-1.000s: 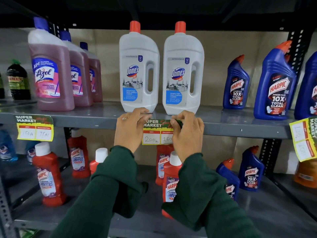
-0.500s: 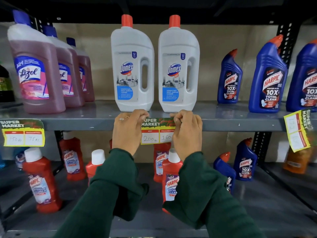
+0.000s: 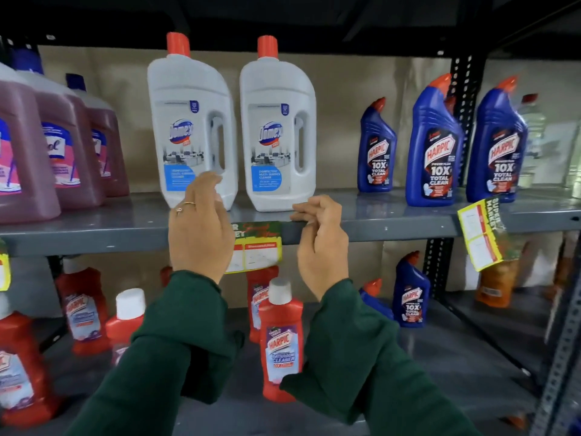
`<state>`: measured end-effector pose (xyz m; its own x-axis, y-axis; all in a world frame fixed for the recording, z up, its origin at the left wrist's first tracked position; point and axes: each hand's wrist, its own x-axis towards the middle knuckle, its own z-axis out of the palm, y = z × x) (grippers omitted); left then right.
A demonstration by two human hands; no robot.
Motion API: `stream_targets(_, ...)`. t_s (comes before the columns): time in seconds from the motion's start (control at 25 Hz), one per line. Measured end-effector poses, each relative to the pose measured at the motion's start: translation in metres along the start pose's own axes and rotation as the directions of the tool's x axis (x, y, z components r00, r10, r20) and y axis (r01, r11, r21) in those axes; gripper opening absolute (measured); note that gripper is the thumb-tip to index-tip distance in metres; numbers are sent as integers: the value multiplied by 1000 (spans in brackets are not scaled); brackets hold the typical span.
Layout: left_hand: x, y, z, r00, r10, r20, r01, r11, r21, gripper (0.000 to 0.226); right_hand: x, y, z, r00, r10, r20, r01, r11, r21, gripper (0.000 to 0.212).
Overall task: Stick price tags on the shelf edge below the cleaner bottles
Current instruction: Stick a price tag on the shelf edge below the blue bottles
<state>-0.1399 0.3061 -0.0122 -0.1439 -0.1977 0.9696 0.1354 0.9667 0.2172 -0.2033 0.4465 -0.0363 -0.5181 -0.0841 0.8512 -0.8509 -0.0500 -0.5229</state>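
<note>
A yellow and green price tag (image 3: 259,245) hangs on the grey shelf edge (image 3: 393,229) below two white Domex bottles (image 3: 191,127) (image 3: 278,130). My left hand (image 3: 198,228) is raised in front of the tag's left part, fingers loosely curled and apart, holding nothing. My right hand (image 3: 320,240) is just right of the tag, fingertips resting near the shelf lip, with nothing in it. Another tag (image 3: 482,234) hangs tilted on the edge below the blue Harpic bottles (image 3: 432,146).
Pink Lizol bottles (image 3: 59,146) stand at the left on the same shelf. Red Harpic bottles (image 3: 281,338) and a blue one (image 3: 410,294) stand on the lower shelf. A dark upright post (image 3: 465,121) rises at the right. A third tag (image 3: 3,272) shows at the far left.
Both hands have let go of the tag. The left hand rose in front of the left Domex bottle; the right hand shifted right. The view moved closer and turned right.
</note>
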Motion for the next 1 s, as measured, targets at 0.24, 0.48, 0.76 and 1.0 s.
stream_targets(0.24, -9, 105, 81, 952, 290, 103, -291, 957, -5, 25, 24, 38, -109, 945, -114, -306, 36, 968, -249, 37)
stream_targets(0.48, -47, 185, 171, 900, 291, 325, -331, 941, 72, 31, 29, 89, -216, 837, 219, -500, -446, 804, -394, 56)
stream_targets(0.76, -54, 196, 184, 954, 208, 218, -242, 959, 145, 27, 28, 96, -270, 872, 409, -267, -434, 900, -37, 14)
stream_targets(1.0, -47, 215, 172, 963, 58, 262, -17, 987, -158, 43, 41, 84, -305, 948, 284, 147, -288, 957, 12, 19)
